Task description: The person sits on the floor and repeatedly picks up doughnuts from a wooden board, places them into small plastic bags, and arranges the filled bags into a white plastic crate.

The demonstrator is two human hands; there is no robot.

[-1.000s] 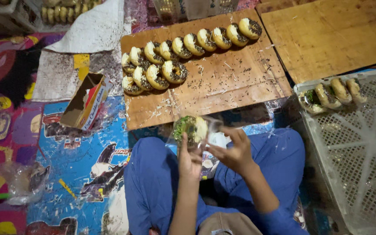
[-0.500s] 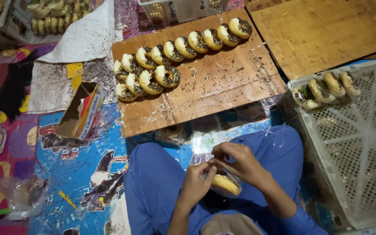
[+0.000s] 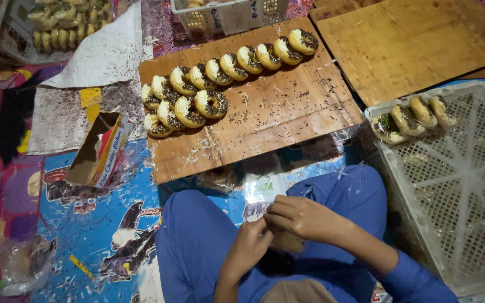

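**Clear plastic pinched between two hands over the lap**

Clear plastic, a small bag [image 3: 279, 238] with a brownish lump inside, is held low over the lap, between the knees of blue trousers [image 3: 197, 247]. The right hand [image 3: 301, 217] is curled over the top of the bag, fingers closed on its upper edge; the left hand [image 3: 249, 247] is brought up from below and to the left, its fingertips pinched on the same edge, so that both hands meet at one point. What lies in the bag is mostly hidden under the right hand, and its long axis cannot be told. The bag sits directly beneath the right hand, which is the nearer of the two; the left touches only its corner.

Just beyond the hands, a flat sheet of clear wrappers [image 3: 262, 188] is laid on the patterned floor mat [image 3: 102, 235]. Further out, a wooden board [image 3: 287, 123] strewn with dark sprinkles bears rows of ring doughnuts [image 3: 209, 104] topped with chocolate sprinkles, set on edge and leaning on one another. To the right, well apart from the hands, a white plastic crate [image 3: 461, 191] holds a few wrapped doughnuts [image 3: 416, 118] along its far edge. A second, bare board [image 3: 405, 45] is seen beyond it. To the left, an open cardboard box [image 3: 99, 148] lies on its side.
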